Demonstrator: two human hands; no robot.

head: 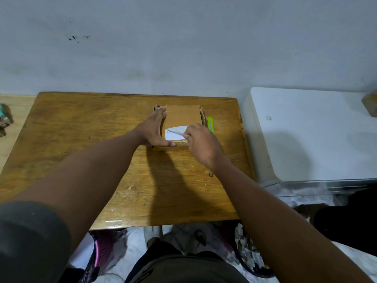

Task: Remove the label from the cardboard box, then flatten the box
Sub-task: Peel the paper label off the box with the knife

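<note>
A small brown cardboard box [182, 116] stands on the wooden table [85, 139], near its far edge. A white label [173, 134] is on the box's top, at the near side. One part of the label is lifted and folded back. My left hand [154, 129] lies flat along the box's left side, fingers straight, thumb against the near edge. My right hand [201, 144] pinches the lifted part of the label at its right end.
A lime-green utility knife [211, 124] lies on the table just right of the box. A white appliance [314, 135] stands to the right of the table. A basket with paper scraps [250, 252] sits on the floor below the table's near edge.
</note>
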